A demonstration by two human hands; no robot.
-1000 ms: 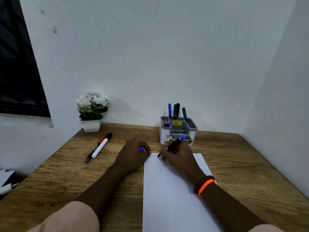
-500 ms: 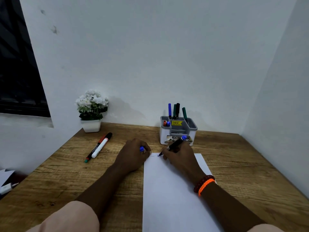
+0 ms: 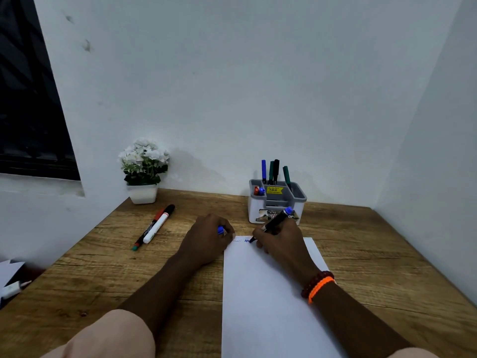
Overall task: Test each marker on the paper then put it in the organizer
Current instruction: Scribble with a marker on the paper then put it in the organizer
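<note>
Sitting in a corner of pale walls, a wooden bench (image 3: 361,254) carrying a sheet of paper (image 3: 265,293) near the front edge

Gripping a blue marker (image 3: 273,223) in the right hand (image 3: 278,244), fingers curled round the barrel, tip touching the paper's top edge beside a small blue scribble (image 3: 247,240)

Holding what looks like the blue cap (image 3: 220,230) in the left hand (image 3: 206,241), fingers curled round it, resting just beside the paper's left corner

Risking, probably, running the tip off the top edge onto the wood, being so close to it; possibly dragging the unpinned sheet too

Standing just behind the right hand, the organizer (image 3: 277,202) already holding several markers, leaving open slots at the right; lying well apart to the left, two more markers (image 3: 154,227), with bare bench between
</note>
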